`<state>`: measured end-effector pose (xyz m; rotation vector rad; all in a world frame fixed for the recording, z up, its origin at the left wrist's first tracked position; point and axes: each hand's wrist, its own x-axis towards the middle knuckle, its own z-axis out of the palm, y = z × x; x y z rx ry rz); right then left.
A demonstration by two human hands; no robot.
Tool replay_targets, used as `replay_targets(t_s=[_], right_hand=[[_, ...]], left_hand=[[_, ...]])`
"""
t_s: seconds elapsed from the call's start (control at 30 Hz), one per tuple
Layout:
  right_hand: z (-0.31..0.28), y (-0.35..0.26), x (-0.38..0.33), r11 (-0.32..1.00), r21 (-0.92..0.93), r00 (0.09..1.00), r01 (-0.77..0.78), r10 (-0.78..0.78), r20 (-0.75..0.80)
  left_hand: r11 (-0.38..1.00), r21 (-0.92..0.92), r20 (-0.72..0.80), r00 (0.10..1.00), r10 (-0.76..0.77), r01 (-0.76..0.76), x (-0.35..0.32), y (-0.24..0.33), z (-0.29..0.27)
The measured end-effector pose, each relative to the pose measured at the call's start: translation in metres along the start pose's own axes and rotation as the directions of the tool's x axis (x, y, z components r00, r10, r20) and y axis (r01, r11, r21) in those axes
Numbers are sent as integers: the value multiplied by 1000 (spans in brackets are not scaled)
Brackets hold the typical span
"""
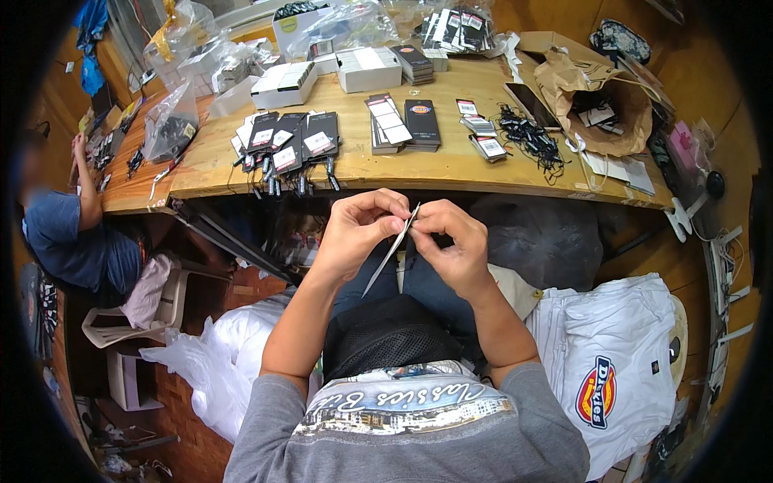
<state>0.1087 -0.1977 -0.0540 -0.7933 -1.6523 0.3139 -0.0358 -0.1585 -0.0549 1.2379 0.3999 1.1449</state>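
Both hands are raised over my lap, just in front of the table edge. My left hand point(362, 229) pinches the upper end of a thin flat hang tag point(385, 266), seen almost edge-on and slanting down to the left. At the same end, my right hand point(451, 241) has thumb and fingers pressed together. Any small piece between the right fingertips is too hidden to make out. Beyond the hands, a stack of black hang tags point(422, 129) stands beside tags with white labels point(388, 121). To their left lies a fanned bunch of strung tags point(286, 141), its cords hanging over the edge.
Small label cards point(487, 146), a pile of black strings point(527, 137), a phone point(531, 106) and an open paper bag point(568, 84) occupy the table's right. White boxes point(369, 76) line the back. White shirts point(636, 330) lie at my right; another person point(68, 233) sits at left.
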Motion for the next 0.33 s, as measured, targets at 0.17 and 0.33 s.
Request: replay_targets(t_s=[0.17,0.33], right_hand=[[2,4,5,888,236,918,-395,370,141],[-16,17,-3,587,444,735,-678,547,400]], left_hand=[[958,261,-155,975,162,-118,-2,-8,1],[974,77,-182,958,222,-211,-2,1,-14]])
